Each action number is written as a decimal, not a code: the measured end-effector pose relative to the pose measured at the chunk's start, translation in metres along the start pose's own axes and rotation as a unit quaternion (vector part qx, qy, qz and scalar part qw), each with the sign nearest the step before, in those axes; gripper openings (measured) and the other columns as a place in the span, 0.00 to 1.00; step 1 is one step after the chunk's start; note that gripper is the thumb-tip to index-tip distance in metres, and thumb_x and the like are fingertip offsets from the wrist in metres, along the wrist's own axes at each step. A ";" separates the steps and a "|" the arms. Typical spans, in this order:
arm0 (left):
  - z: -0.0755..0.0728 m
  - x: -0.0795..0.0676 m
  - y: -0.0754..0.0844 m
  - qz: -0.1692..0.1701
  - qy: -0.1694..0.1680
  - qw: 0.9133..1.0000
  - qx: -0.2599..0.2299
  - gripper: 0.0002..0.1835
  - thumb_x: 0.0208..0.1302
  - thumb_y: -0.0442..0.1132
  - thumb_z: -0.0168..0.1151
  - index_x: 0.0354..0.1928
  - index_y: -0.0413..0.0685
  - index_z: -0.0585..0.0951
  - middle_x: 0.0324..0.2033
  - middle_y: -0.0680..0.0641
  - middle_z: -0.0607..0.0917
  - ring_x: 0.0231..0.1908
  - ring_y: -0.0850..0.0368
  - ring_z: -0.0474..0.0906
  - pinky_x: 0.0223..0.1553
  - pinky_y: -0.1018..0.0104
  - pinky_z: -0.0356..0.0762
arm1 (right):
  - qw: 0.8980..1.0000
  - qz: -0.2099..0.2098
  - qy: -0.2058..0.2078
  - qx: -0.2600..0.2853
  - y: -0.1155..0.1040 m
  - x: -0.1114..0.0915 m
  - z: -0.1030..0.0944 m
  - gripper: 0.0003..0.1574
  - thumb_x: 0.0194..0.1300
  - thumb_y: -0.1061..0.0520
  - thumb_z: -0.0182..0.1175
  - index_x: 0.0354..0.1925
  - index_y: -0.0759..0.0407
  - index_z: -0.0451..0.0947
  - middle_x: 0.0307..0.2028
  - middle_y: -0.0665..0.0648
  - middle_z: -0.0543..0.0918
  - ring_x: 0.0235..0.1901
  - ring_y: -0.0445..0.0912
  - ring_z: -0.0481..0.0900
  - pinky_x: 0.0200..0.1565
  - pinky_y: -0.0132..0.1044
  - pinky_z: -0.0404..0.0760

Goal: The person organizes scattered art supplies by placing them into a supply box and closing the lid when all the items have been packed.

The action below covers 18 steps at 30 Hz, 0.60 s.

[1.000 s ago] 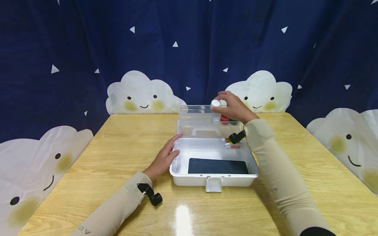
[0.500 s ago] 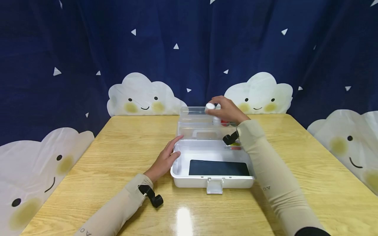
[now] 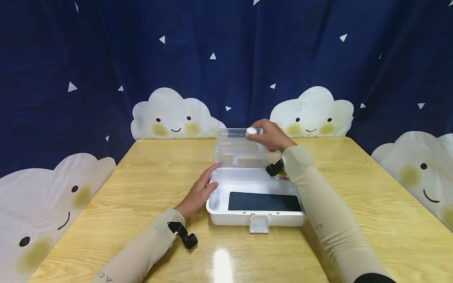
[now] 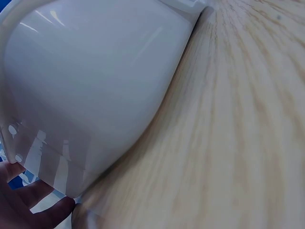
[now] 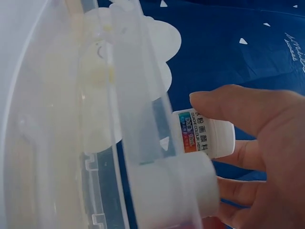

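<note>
My right hand (image 3: pixel 271 135) pinches a small white paint bottle (image 3: pixel 251 132) between thumb and fingers, at the top transparent tray (image 3: pixel 231 135) of an open white storage box (image 3: pixel 226 218). In the right wrist view the bottle's label (image 5: pixel 190 133) carries dark print and a blue-to-red block. Just beside it, a second white bottle (image 5: pixel 176 191) stands in the tray. Part of a red thing (image 3: pixel 271 149) shows below my right hand. My left hand (image 3: pixel 199 192) rests against the box's left side, its index finger extended and its thumb over the rim.
A flat dark rectangle (image 3: pixel 263 201) lies in the box's bottom. Coloured tubes or sticks (image 3: pixel 281 177) are partly hidden by the right wrist camera. The front latch (image 3: pixel 259 223) hangs down. The wooden table (image 3: pixel 170 157) reaches back to a dark blue curtain (image 3: pixel 191 59).
My right hand has moved left and slightly down with the paint bottle, lowering it toward the upper tray. My left hand stays on the box's side.
</note>
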<state>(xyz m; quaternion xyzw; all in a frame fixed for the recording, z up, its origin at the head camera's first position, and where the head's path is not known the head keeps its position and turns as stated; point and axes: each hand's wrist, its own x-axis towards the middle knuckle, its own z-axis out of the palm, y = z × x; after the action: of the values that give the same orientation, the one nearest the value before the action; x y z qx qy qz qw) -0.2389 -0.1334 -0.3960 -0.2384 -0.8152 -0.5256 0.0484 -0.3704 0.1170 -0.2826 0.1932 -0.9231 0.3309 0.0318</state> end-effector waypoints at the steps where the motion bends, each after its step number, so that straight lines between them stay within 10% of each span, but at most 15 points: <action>1: -0.001 -0.001 0.004 0.004 -0.001 1.000 -0.002 0.29 0.66 0.34 0.44 0.68 0.60 0.55 0.66 0.55 0.56 0.64 0.54 0.54 0.60 0.48 0.56 | 1.000 0.002 0.001 -0.004 0.000 0.000 0.001 0.25 0.50 0.42 0.65 0.43 0.54 0.76 0.49 0.54 0.71 0.43 0.48 0.70 0.42 0.41 0.75; 10: 0.004 0.004 -0.023 0.017 0.002 1.000 -0.002 0.29 0.66 0.37 0.44 0.67 0.70 0.54 0.66 0.61 0.55 0.65 0.57 0.52 0.60 0.47 0.55 | 0.999 0.008 0.013 -0.033 0.002 0.000 0.006 0.26 0.48 0.41 0.66 0.42 0.54 0.77 0.47 0.53 0.74 0.46 0.50 0.69 0.50 0.50 0.65; 18: 0.001 0.003 -0.012 0.017 0.000 1.000 -0.001 0.29 0.66 0.35 0.44 0.67 0.65 0.54 0.66 0.58 0.56 0.64 0.55 0.53 0.60 0.46 0.56 | 0.999 0.009 0.005 -0.031 0.001 0.001 0.004 0.27 0.48 0.40 0.65 0.42 0.54 0.78 0.48 0.54 0.74 0.45 0.50 0.70 0.46 0.46 0.71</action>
<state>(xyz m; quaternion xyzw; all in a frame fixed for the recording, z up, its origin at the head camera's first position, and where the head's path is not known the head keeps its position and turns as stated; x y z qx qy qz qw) -0.2464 -0.1358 -0.4052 -0.2526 -0.8102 -0.5258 0.0572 -0.3715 0.1143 -0.2862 0.1824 -0.9343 0.3038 0.0390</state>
